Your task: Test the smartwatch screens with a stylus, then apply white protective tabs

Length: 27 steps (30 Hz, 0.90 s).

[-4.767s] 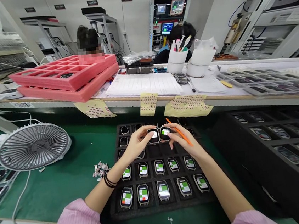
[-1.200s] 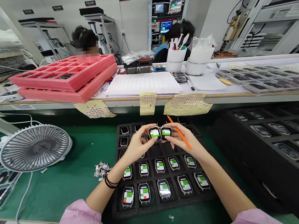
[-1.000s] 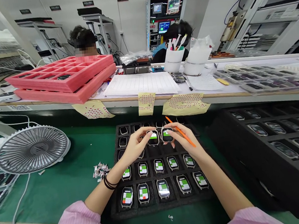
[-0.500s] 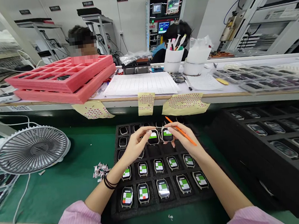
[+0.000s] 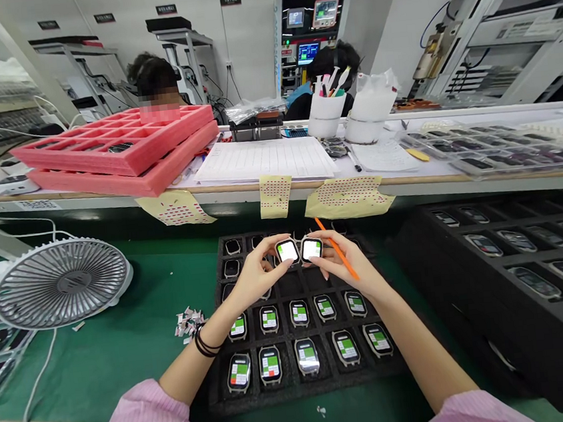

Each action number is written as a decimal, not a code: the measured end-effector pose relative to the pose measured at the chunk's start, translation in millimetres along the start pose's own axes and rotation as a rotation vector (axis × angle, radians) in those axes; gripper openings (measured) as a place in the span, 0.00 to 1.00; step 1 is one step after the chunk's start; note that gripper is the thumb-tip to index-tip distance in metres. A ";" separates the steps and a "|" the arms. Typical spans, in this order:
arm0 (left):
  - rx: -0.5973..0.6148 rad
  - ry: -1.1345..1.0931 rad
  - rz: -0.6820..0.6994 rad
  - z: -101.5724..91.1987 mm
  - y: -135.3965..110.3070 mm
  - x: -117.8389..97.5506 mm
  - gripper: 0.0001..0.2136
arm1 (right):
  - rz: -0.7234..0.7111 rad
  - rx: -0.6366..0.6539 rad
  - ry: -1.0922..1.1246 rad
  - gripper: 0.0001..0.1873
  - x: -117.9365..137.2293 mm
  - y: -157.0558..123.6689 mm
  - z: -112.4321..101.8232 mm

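My left hand (image 5: 257, 275) pinches a strapless smartwatch body (image 5: 287, 251) with a lit white and green screen. My right hand (image 5: 344, 266) grips a second lit watch body (image 5: 311, 249) right beside the first, and an orange pen (image 5: 337, 257) lies between its fingers. Both watches hover over the far rows of a black foam tray (image 5: 213, 379). Two near rows of that tray hold several watch bodies (image 5: 299, 313) with lit green screens. Dark-screened ones (image 5: 233, 246) sit at the tray's far left.
A white desk fan (image 5: 61, 280) lies on the green mat at left, with small silvery scraps (image 5: 189, 319) near the tray. More black trays (image 5: 523, 259) stand right. On the shelf behind are pink foam trays (image 5: 118, 147), a paper form (image 5: 266, 159) and white cups (image 5: 324, 114). Two people sit beyond.
Both watch screens have gone from mostly green to mostly white, and the watches are tilted up slightly. My hands stay in the same spot above the tray.
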<state>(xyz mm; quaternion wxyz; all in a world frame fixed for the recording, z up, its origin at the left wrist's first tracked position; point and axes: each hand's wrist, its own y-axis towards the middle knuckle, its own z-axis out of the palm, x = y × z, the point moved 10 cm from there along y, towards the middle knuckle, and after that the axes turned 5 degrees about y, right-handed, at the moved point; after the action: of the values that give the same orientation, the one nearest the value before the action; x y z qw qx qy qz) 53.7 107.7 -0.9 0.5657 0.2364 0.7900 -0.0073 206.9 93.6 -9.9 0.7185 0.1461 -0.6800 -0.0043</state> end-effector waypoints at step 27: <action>-0.041 -0.100 -0.056 -7.0 3.5 6.9 0.17 | 0.035 -0.075 -0.023 0.18 0.5 -1.8 -3.6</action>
<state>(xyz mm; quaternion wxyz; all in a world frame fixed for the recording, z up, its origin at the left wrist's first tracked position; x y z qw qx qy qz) 47.1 115.2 -3.6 0.6087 0.2018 0.7671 -0.0189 210.8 92.5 -9.9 0.7156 0.1069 -0.6901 -0.0190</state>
